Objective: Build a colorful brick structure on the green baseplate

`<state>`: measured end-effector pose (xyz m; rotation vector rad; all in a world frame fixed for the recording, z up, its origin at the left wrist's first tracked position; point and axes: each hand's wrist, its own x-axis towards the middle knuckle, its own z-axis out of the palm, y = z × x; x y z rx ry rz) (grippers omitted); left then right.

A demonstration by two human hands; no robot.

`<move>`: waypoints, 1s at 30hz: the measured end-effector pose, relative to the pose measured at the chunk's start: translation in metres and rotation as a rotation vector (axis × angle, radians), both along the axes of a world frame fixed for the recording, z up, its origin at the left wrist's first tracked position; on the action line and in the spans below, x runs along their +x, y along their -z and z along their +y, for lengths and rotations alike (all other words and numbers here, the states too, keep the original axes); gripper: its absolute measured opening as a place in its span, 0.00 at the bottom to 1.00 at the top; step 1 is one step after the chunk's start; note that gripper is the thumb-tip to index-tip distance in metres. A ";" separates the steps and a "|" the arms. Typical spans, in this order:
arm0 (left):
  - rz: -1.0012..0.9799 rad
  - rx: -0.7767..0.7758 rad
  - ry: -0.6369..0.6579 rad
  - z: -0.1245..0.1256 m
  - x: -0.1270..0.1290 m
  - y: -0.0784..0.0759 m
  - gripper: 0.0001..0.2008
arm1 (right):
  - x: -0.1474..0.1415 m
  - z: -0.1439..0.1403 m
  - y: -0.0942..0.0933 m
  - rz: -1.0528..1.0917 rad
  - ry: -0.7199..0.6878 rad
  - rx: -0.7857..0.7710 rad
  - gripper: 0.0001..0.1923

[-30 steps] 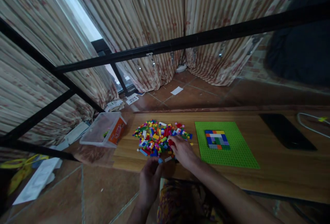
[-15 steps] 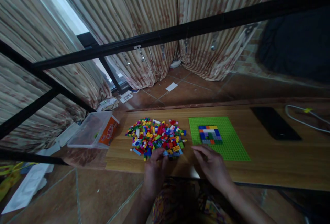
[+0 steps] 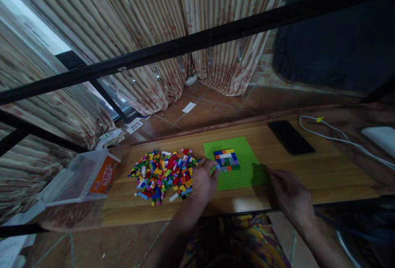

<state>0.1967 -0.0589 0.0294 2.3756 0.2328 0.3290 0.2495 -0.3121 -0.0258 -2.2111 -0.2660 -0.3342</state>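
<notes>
Two hands worked at a flat, bright green studded plastic baseplate [image 3: 247,173] lying on a pale wooden tabletop [image 3: 324,169], near its front edge. A small square patch of blue, red, orange, white and green bricks [image 3: 227,159] sat pressed onto the plate toward its far left part. The left hand [image 3: 202,179] rested at the plate's left edge, fingers curled down with the fingertips [image 3: 213,165] just beside the brick patch; whether it pinched a brick could not be told. The right hand [image 3: 290,196] lay at the plate's right front corner, fingers loosely spread and touching or nearly touching the edge, gripping nothing visible.

Left of the plate, touching the left hand, spread a loose heap of small multicoloured plastic bricks [image 3: 160,171]. Farther left, a clear plastic tub with an orange label [image 3: 83,177] lay tipped on its side at the table's end. Beyond the plate, a black slab-like phone [image 3: 290,137] lay flat, and a white cable [image 3: 336,138] trailed across the right part of the tabletop.
</notes>
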 end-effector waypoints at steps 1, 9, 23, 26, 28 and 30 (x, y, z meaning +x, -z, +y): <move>0.013 -0.004 0.002 -0.002 0.008 0.004 0.08 | 0.003 -0.003 0.003 -0.006 0.014 -0.009 0.18; 0.107 -0.047 -0.061 -0.012 0.038 0.026 0.10 | 0.010 0.001 0.022 -0.188 -0.002 -0.179 0.15; 0.178 -0.048 -0.055 -0.015 0.041 0.022 0.09 | 0.009 0.001 0.022 -0.234 0.001 -0.226 0.12; 0.201 -0.031 -0.063 -0.013 0.040 0.018 0.12 | 0.008 0.001 0.022 -0.233 0.016 -0.230 0.13; 0.209 -0.048 -0.083 -0.012 0.040 0.014 0.14 | 0.008 0.001 0.022 -0.226 0.019 -0.237 0.13; 0.207 -0.076 -0.112 -0.010 0.041 0.010 0.13 | 0.008 0.001 0.021 -0.220 0.018 -0.240 0.13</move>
